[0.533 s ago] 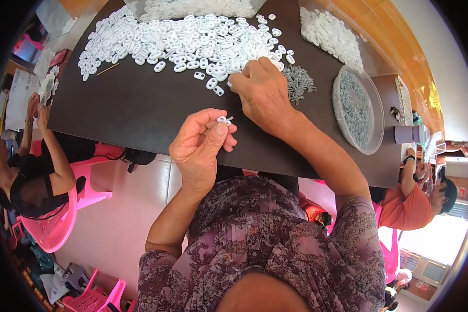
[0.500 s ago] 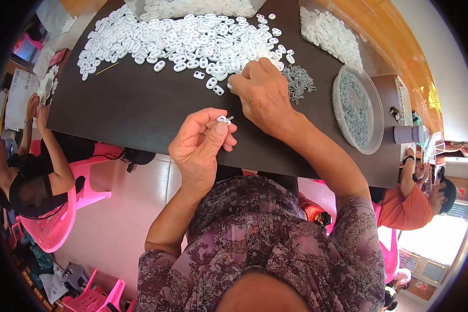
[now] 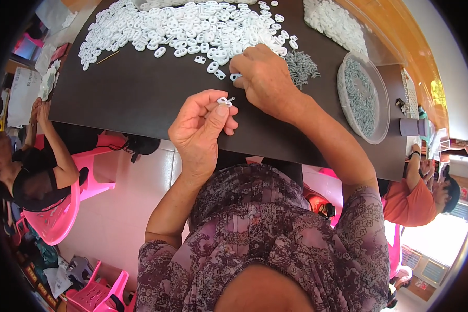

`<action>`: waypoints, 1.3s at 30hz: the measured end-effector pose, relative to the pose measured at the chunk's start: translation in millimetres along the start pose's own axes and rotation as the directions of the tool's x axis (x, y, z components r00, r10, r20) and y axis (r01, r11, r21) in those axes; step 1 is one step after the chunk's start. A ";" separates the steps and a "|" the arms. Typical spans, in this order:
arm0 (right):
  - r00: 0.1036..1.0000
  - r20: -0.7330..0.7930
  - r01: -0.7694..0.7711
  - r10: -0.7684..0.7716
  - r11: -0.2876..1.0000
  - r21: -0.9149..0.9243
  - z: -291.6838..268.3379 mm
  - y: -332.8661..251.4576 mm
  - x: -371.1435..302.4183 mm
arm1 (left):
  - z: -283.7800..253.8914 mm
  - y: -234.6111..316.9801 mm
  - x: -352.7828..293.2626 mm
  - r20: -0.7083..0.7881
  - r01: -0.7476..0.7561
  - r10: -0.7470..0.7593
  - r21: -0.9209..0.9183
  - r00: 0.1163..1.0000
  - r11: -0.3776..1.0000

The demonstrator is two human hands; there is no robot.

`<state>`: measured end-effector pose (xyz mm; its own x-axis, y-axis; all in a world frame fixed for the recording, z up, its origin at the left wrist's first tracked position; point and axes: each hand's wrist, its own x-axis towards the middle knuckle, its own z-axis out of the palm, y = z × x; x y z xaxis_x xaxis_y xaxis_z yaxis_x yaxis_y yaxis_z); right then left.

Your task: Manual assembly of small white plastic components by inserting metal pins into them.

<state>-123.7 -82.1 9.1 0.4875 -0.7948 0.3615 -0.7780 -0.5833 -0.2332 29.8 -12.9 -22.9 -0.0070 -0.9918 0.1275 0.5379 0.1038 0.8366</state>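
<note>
Now more of 1 white link [image 3: 235, 77] shows at the curled right hand [image 3: 266, 78], grip unclear, so both hands engage parts, the left hand [image 3: 200, 129] pinching a white piece [image 3: 223, 101] and pin [image 3: 232, 99].

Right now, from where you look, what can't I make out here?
All in the head view:
Right hand: its back hides the fingertips, so their grip on the white piece is unclear.
Left hand: its thumb covers part of the white oval it holds.
Clear container: cut off by the top edge.
Gray pins: heaped, too small to count.
</note>
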 end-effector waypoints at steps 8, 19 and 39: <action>0.917 0.106 -0.341 0.385 0.615 0.711 -21.2 -7.9 -24.5 | 8.1 4.1 1.2 -0.017 0.025 -0.024 0.059 1.000 0.998; 0.814 0.281 -0.402 0.508 0.142 0.905 -34.3 -12.9 -40.1 | 26.7 13.8 -0.5 0.019 0.136 -0.138 0.106 0.990 0.985; 0.846 0.131 -0.325 0.517 0.306 0.895 -30.5 -22.1 -41.5 | 30.3 14.6 -3.1 -0.033 0.181 -0.178 0.156 0.983 0.971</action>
<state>-138.8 -31.2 26.8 0.0626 -0.9958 0.0672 -0.0422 -0.0699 -0.9967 12.1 -6.0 5.0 -0.0749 -0.9963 -0.0414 0.3900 -0.0675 0.9183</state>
